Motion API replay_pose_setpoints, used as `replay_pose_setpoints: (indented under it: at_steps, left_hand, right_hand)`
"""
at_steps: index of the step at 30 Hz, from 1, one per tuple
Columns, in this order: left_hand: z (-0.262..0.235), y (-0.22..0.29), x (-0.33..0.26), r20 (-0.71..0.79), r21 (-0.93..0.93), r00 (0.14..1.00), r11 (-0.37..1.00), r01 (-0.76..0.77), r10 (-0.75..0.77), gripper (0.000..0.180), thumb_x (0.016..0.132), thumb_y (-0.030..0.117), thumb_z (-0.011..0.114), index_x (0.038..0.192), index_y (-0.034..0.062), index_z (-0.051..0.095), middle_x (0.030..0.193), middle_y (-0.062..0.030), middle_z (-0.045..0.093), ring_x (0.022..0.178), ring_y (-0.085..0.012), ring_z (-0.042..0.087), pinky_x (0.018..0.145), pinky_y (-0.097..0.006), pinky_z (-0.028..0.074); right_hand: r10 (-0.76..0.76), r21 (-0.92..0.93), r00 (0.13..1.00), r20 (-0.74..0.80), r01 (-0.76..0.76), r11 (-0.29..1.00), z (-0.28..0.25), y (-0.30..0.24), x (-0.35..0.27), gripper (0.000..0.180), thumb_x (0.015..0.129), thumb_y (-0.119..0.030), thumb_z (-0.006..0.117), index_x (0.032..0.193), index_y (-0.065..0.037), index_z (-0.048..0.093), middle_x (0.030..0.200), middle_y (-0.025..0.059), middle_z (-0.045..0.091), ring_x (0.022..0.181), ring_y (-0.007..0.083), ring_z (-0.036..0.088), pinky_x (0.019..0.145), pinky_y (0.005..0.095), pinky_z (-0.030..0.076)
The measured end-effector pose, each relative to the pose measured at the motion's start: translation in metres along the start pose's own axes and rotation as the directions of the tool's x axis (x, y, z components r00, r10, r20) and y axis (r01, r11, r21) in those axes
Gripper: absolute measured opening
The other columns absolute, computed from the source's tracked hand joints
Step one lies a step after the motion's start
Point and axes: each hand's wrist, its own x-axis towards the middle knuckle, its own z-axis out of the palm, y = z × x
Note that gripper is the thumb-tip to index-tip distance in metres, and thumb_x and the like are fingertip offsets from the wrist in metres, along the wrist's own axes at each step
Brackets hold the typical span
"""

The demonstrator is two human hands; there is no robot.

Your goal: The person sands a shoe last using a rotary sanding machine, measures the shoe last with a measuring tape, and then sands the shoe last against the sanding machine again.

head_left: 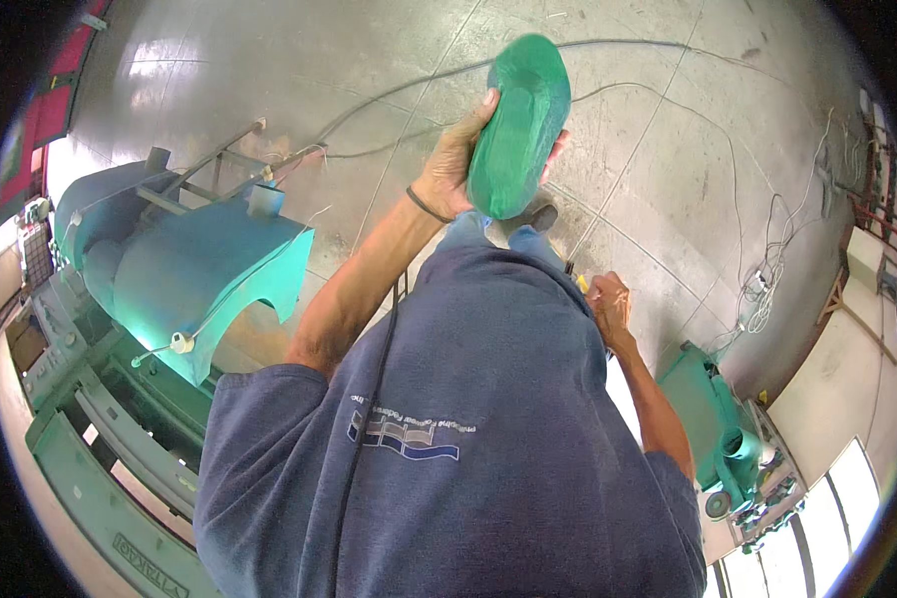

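Overall, the sole-shaped piece (520, 125) looks green — long and round-ended.

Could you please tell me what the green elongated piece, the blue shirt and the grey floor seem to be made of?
Green elongated piece, in the left hand: probably plastic, though painted material is possible; satin, with soft sheen and surface streaks.
Blue shirt: matte woven or knit cloth, judging by its soft folds.
Grey floor: likely concrete or tile, smooth, with reflections and straight joint lines.
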Motion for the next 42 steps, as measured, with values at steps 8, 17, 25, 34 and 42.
replay_pose_setpoints:
  at_steps: [8, 17, 25, 34, 42]
  left_hand:
    - [-0.040, -0.011, -0.034, -0.224, 0.035, 0.968, 0.994, -0.106, 0.112, 0.056, 0.099, 0.048, 0.050, 0.129, 0.0011, 0.046, 0.126, -0.0315, 0.047, 0.108, -0.0403, 0.054, 0.084, -0.055, 0.048]
    - [-0.077, -0.066, -0.123, -0.303, -0.070, 0.939, 0.979, -0.193, 0.163, 0.055, 0.103, 0.050, 0.038, 0.126, -0.0006, 0.042, 0.121, -0.0341, 0.044, 0.106, -0.0439, 0.049, 0.085, -0.059, 0.045]
    - [-0.073, -0.148, -0.246, -0.387, 0.004, 0.915, 0.993, -0.119, 0.111, 0.051, 0.102, 0.046, 0.040, 0.128, 0.0026, 0.049, 0.120, -0.0243, 0.057, 0.104, -0.0408, 0.058, 0.086, -0.057, 0.047]
    - [-0.076, -0.172, -0.434, -0.378, 0.506, 0.917, 0.800, 0.322, -0.129, 0.052, 0.104, 0.041, 0.040, 0.119, -0.0060, 0.056, 0.095, -0.0244, 0.069, 0.071, -0.0303, 0.071, 0.061, -0.038, 0.062]
    - [-0.160, -0.103, -0.629, -0.328, 0.417, 0.858, 0.754, 0.507, -0.396, 0.068, 0.106, 0.044, 0.024, 0.126, -0.0152, 0.051, 0.096, -0.0272, 0.070, 0.070, -0.0274, 0.072, 0.060, -0.032, 0.061]
  right_hand:
    - [0.193, -0.238, 0.964, 0.184, -0.147, 0.960, 0.035, -0.010, -0.006, 0.013, 0.080, -0.007, 0.068, 0.087, -0.010, 0.057, 0.086, 0.0118, 0.063, 0.077, 0.0313, 0.062, 0.068, 0.0396, 0.048]
    - [-0.062, 0.051, 0.904, 0.423, 0.044, 0.998, 0.057, 0.008, -0.074, 0.017, 0.079, -0.010, 0.072, 0.093, -0.002, 0.066, 0.086, 0.0107, 0.069, 0.076, 0.0204, 0.066, 0.070, 0.0316, 0.053]
    - [-0.225, -0.009, 0.925, 0.307, 0.240, 0.971, 0.038, -0.114, -0.138, 0.069, 0.071, -0.005, 0.077, 0.136, -0.004, 0.052, 0.130, 0.0187, 0.058, 0.116, 0.0326, 0.059, 0.098, 0.0394, 0.048]
    - [-0.615, 0.391, 0.768, 0.179, 0.518, 0.761, 0.127, -0.254, -0.222, 0.123, 0.052, -0.023, 0.097, 0.150, -0.005, 0.025, 0.141, 0.0185, 0.044, 0.129, 0.0296, 0.047, 0.109, 0.0430, 0.040]
    - [-0.357, 0.849, 0.859, 0.367, -0.153, 0.506, 0.354, -0.307, -0.250, 0.089, 0.065, -0.047, 0.089, 0.131, -0.003, 0.049, 0.110, 0.0104, 0.061, 0.103, 0.0248, 0.061, 0.091, 0.0382, 0.051]
